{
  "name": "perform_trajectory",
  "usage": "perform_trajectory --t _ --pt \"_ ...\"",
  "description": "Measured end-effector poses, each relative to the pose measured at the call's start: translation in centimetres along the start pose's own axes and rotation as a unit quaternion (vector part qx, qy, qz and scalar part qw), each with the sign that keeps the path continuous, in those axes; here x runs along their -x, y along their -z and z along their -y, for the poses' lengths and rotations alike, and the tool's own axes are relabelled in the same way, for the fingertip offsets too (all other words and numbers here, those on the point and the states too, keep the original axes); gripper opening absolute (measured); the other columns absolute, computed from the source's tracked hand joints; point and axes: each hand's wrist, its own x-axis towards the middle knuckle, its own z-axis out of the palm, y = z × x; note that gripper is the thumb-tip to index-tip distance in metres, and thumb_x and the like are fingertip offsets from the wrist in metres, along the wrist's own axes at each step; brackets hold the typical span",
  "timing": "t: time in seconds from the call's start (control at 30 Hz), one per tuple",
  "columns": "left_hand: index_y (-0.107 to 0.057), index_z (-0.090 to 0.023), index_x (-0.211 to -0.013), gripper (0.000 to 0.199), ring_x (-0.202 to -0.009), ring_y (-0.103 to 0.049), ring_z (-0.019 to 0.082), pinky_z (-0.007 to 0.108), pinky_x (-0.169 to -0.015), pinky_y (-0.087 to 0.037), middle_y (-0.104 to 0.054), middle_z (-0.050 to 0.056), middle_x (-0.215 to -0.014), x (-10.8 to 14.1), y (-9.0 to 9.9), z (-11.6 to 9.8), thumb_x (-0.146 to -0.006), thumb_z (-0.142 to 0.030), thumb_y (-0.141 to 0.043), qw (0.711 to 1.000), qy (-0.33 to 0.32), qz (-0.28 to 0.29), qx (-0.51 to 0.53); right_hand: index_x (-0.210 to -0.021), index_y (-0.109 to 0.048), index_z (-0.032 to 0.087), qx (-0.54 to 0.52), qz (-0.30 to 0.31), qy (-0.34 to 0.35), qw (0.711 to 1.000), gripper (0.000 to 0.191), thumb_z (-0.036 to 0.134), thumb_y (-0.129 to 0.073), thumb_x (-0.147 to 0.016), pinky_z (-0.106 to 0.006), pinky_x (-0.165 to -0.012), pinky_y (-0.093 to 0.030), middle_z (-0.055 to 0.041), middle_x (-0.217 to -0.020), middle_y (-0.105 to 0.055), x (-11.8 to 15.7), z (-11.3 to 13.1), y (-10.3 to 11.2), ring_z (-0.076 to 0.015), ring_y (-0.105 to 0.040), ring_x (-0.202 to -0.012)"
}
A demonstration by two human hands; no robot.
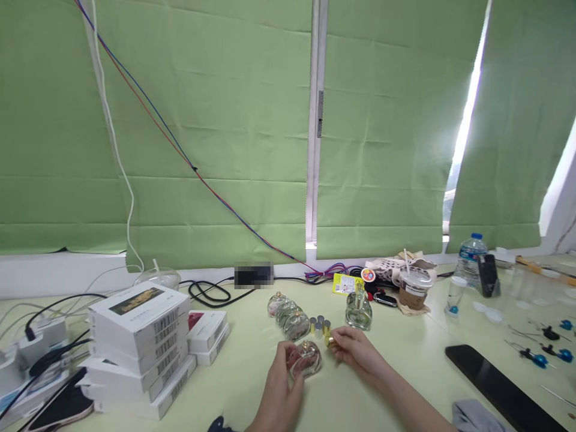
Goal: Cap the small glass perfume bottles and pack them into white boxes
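My left hand (281,384) is closed around the side of a small rounded glass perfume bottle (306,360) with a gold neck. Just to its right, my right hand (355,351) pinches a small gold cap (329,341) between thumb and fingers, apart from the bottle. Behind the held bottle, several similar perfume bottles (288,317) stand in a slanting row. Beside them is a cluster of small gold and silver caps (319,326). A larger greenish glass bottle (359,311) stands beyond my right hand.
Stacked white boxes (135,342) rise at left, near chargers and black cables (211,294). An iced drink cup (414,288), a water bottle (471,261) and a yellow packet (345,283) are at the back. A long black slab (499,384) and small blue-ended parts (537,359) lie at right.
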Motion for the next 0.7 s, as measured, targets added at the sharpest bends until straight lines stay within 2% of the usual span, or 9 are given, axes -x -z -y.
perform_trajectory --t 0.17,0.3,0.37,0.47,0.57,0.63,0.7 --pt "-0.047 -0.017 -0.108 0.041 -0.097 -0.060 0.023 0.038 -0.090 -0.044 -0.064 0.009 -0.101 0.3 0.0 0.2 -0.070 -0.002 -0.047 0.998 -0.023 0.055 0.013 -0.067 -0.054 0.017 -0.054 -0.003 -0.044 0.998 0.031 0.036 -0.077 -0.063 -0.018 -0.051 -0.043 0.0015 -0.060 -0.054 -0.2 0.3 0.3 -0.0068 -0.052 -0.051" --pt "-0.053 -0.018 -0.105 0.038 -0.093 -0.060 0.022 0.035 -0.086 -0.047 -0.063 0.007 -0.098 0.4 0.0 0.1 -0.070 -0.002 -0.048 0.992 -0.064 0.105 0.011 -0.061 -0.048 0.017 -0.027 -0.001 -0.051 0.998 0.037 0.044 -0.074 -0.067 -0.017 -0.039 -0.027 0.0046 -0.054 -0.046 -0.1 0.2 0.1 -0.0050 -0.040 -0.042" --pt "-0.054 -0.018 -0.105 0.038 -0.092 -0.060 0.022 0.034 -0.083 -0.048 -0.062 0.007 -0.097 0.5 0.0 -0.2 -0.070 -0.003 -0.049 0.989 -0.086 0.123 0.010 -0.058 -0.047 0.019 0.015 -0.015 -0.038 0.999 0.040 0.048 -0.071 -0.069 -0.018 -0.038 -0.019 0.0070 -0.050 -0.041 0.0 0.2 0.1 -0.0047 -0.031 -0.039" --pt "-0.052 -0.018 -0.107 0.038 -0.092 -0.060 0.021 0.032 -0.083 -0.048 -0.060 0.007 -0.099 0.5 -0.2 -0.2 -0.072 -0.004 -0.049 0.985 -0.105 0.134 0.024 -0.056 -0.046 0.020 0.101 -0.071 0.026 0.992 0.036 0.042 -0.073 -0.066 -0.020 -0.043 -0.020 0.0080 -0.048 -0.039 0.3 0.1 -0.1 -0.0068 -0.031 -0.043" --pt "-0.046 -0.020 -0.116 0.042 -0.095 -0.060 0.020 0.030 -0.084 -0.048 -0.058 0.008 -0.106 0.7 -0.5 0.4 -0.076 -0.007 -0.052 0.984 -0.104 0.134 0.051 -0.057 -0.048 0.020 0.229 -0.115 0.097 0.962 0.027 0.025 -0.074 -0.062 -0.023 -0.051 -0.023 0.0065 -0.051 -0.043 0.8 0.3 -0.2 -0.0108 -0.036 -0.052" --pt "-0.040 -0.022 -0.123 0.047 -0.096 -0.061 0.019 0.030 -0.085 -0.048 -0.058 0.009 -0.109 0.7 -0.6 1.1 -0.080 -0.011 -0.054 0.984 -0.094 0.143 0.057 -0.060 -0.049 0.021 0.358 -0.110 0.124 0.919 0.021 0.020 -0.069 -0.064 -0.024 -0.054 -0.024 0.0051 -0.054 -0.046 1.1 0.4 -0.4 -0.0131 -0.039 -0.055" --pt "-0.035 -0.023 -0.127 0.050 -0.095 -0.061 0.019 0.030 -0.086 -0.048 -0.058 0.008 -0.107 0.8 -0.7 1.7 -0.082 -0.014 -0.055 0.983 -0.089 0.150 0.051 -0.066 -0.052 0.021 0.454 -0.088 0.131 0.877 0.016 0.023 -0.067 -0.065 -0.025 -0.056 -0.026 0.0044 -0.057 -0.047 1.4 0.5 -0.5 -0.0151 -0.043 -0.058"
